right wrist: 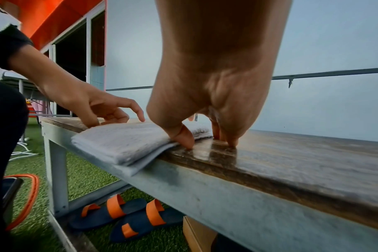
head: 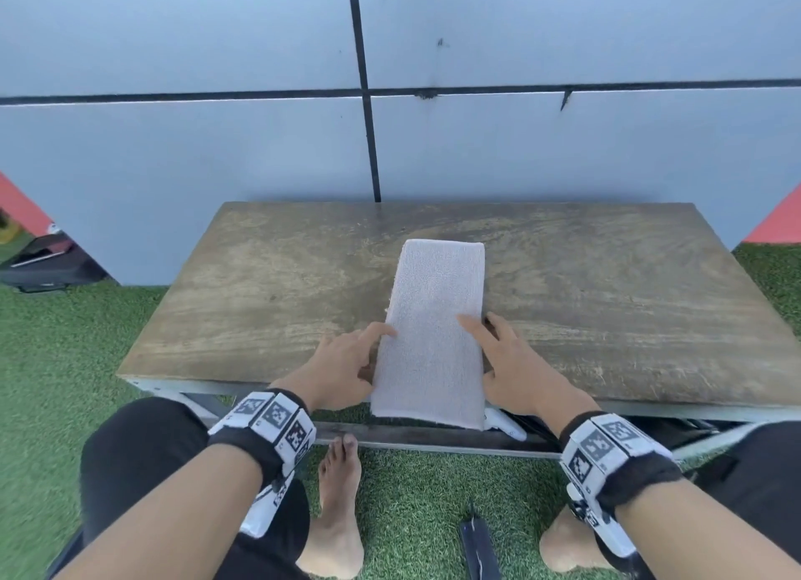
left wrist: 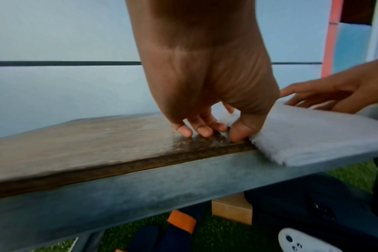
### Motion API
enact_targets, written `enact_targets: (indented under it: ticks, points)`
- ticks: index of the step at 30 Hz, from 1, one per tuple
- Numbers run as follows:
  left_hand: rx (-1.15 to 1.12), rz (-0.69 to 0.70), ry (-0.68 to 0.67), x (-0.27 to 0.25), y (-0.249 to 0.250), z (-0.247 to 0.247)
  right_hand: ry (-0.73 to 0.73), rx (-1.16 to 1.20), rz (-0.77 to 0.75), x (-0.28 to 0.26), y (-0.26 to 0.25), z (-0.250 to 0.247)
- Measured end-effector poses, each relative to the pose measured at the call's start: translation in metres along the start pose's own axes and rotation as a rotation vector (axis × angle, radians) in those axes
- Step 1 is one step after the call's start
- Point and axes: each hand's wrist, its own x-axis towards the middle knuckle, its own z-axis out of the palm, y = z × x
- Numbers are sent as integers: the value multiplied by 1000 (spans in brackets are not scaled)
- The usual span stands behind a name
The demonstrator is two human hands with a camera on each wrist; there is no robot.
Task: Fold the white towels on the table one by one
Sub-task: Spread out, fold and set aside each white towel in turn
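From the head view, we see one towel (head: 433,319) lying on the table (head: 260,297), folded into a long strip with its near end over the front edge. We judge a crosswise fold is left; no other towels show. The left hand (head: 342,371) and right hand (head: 516,371) flank it, forefingers resting on top.

In the left wrist view, the thumb touches the towel's side and the fingertips are on the wood, gripping nothing. A box (left wrist: 231,209) sits beneath, its contents hidden.

The right wrist view shows the same loose, spread pose.

Towel (head: 435,328) on table (head: 628,302), overhanging near edge; sandals (right wrist: 127,220) beneath.
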Motion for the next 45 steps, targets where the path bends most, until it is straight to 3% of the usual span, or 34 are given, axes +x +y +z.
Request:
enact_targets:
  ticks: [3, 6, 10, 13, 17, 20, 26, 29, 36, 40, 45]
  points:
    - [271, 64, -2, -9, 2, 9, -53, -38, -49, -10, 2, 7]
    - [347, 77, 98, -10, 6, 20, -55, -172, -49, -22, 2, 16]
    - [153, 102, 183, -9, 8, 28, 117, -172, -21, -30, -4, 28]
    - [-116, 158, 248, -9, 9, 24, 192, 15, -36, -27, -3, 27]
    - [-278, 218, 325, -8, 21, 10, 263, 229, -167, -29, 2, 15]
    - [-430, 131, 287, -13, 36, -1, 303, 372, -225, -36, 0, 1]
    - [-571, -27, 261, -3, 54, 12, 245, 409, -34, -29, 2, -3]
    - [-485, -118, 293, 10, 48, 22, 241, 371, 63, -17, 4, 0]
    - [-421, -244, 545, 51, 53, 11, 343, 335, 130, 21, -5, -18]
    - [-263, -369, 472, 70, 51, 17, 234, 219, 227, 40, -3, -16]
    - [-21, -431, 509, 78, 53, 27, 264, 61, 256, 46, -1, -3]
